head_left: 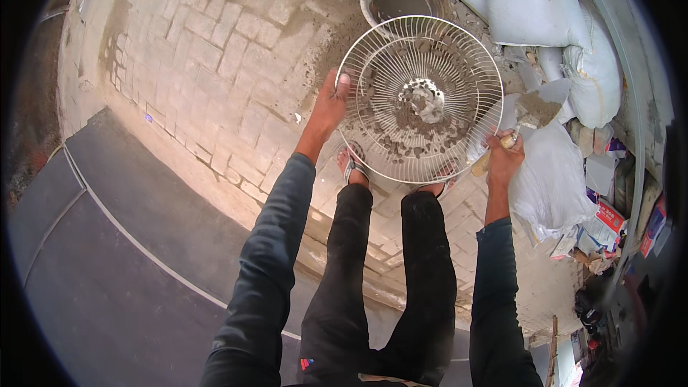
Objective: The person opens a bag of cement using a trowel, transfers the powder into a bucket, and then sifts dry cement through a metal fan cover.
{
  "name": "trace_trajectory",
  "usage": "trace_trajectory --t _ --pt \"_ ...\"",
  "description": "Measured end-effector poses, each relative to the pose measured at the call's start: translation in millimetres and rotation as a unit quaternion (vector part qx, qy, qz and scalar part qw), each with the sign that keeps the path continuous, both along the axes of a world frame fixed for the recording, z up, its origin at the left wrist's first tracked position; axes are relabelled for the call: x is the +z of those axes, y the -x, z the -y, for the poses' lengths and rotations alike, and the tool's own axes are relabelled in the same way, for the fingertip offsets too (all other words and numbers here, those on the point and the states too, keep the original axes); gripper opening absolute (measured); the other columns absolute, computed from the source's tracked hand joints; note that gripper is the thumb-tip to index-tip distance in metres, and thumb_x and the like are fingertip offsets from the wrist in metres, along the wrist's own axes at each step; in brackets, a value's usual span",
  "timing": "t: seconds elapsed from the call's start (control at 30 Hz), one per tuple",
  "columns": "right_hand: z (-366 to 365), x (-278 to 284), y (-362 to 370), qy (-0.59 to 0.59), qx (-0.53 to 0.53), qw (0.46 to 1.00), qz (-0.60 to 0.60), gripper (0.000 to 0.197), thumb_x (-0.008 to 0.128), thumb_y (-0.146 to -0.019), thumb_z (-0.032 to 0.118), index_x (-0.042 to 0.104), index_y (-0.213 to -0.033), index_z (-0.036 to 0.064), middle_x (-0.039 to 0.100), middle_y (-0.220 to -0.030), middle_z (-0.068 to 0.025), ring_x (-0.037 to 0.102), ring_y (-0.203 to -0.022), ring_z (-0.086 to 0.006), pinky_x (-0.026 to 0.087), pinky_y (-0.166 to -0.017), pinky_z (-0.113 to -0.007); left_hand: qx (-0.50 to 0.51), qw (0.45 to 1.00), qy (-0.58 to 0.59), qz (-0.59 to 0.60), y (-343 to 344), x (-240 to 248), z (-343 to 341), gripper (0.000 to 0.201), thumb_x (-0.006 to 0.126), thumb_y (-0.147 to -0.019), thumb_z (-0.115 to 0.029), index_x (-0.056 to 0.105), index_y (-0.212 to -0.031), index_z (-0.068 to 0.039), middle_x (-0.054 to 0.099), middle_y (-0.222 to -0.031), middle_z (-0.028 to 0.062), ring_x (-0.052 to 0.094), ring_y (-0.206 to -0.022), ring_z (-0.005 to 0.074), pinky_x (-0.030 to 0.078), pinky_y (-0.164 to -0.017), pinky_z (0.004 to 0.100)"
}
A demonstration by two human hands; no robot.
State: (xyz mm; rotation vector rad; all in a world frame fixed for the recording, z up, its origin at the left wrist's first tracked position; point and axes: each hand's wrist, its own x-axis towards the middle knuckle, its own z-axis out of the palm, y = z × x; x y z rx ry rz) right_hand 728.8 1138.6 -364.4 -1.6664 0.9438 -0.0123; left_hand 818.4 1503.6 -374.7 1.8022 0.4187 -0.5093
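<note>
A round white wire fan guard [421,102] is held out in front of me, tilted like a shallow dish. Grey-brown clumps of sand or mortar lie scattered over its wires and around its hub. My left hand [331,106] is closed on the guard's left rim, thumb on top. At the lower right rim, my right hand [504,159] is closed round the wooden handle of a trowel [555,92]. Grey material lies on the trowel's blade, which points up and right. Whether the right fingers also grip the rim is hidden.
Beyond the guard stands a bucket [367,1] with grey liquid. White sacks [532,1] are piled at the far right, above a translucent plastic bag [550,183] and torn packaging [608,221]. Brick paving [236,64] meets a dark road surface [136,272] at the left.
</note>
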Motion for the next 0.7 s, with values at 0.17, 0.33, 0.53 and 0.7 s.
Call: trace_trajectory --t 0.17,0.33,0.53,0.7 --pt "-17.9 57.9 -4.6 0.058 0.136 0.989 -0.02 0.023 0.069 -0.078 -0.011 0.056 -0.092 0.0022 0.071 -0.1 -0.0101 0.062 -0.085 -0.0116 0.05 -0.075 -0.025 0.108 0.984 0.104 -0.095 0.2 29.0 -35.5 0.046 0.046 -0.107 -0.04 0.053 -0.131 -0.002 0.064 -0.116 0.0165 0.059 -0.114 0.0275 0.045 -0.101 0.0385" --pt "-4.3 161.4 19.1 -0.013 0.05 0.998 -0.023 0.026 0.071 -0.082 -0.008 0.052 -0.094 0.004 0.069 -0.11 -0.0169 0.066 -0.09 -0.0156 0.055 -0.076 -0.029 0.014 0.998 -0.012 0.052 23.9 105.3 -12.7 0.048 0.045 -0.107 -0.04 0.053 -0.126 0.003 0.066 -0.113 0.0165 0.062 -0.105 0.0319 0.046 -0.097 0.0403" --pt "-19.1 286.5 45.6 0.028 0.043 0.995 -0.081 0.026 0.076 -0.085 0.003 0.052 -0.092 0.0058 0.07 -0.099 -0.0141 0.067 -0.075 -0.0154 0.055 -0.059 -0.028 0.131 0.989 0.071 0.003 86.4 197.0 -61.2 0.043 0.041 -0.109 -0.037 0.054 -0.127 0.0 0.063 -0.11 0.0129 0.061 -0.104 0.0203 0.049 -0.091 0.0341" --pt "-27.3 285.4 80.6 0.007 0.051 0.988 -0.145 0.024 0.077 -0.086 0.009 0.054 -0.09 0.0063 0.063 -0.074 -0.0052 0.055 -0.051 -0.0107 0.045 -0.047 -0.026 0.323 0.943 0.057 -0.065 159.6 217.7 -170.4 0.041 0.042 -0.107 -0.042 0.047 -0.133 -0.009 0.063 -0.103 0.0145 0.067 -0.084 0.0222 0.057 -0.069 0.0353"
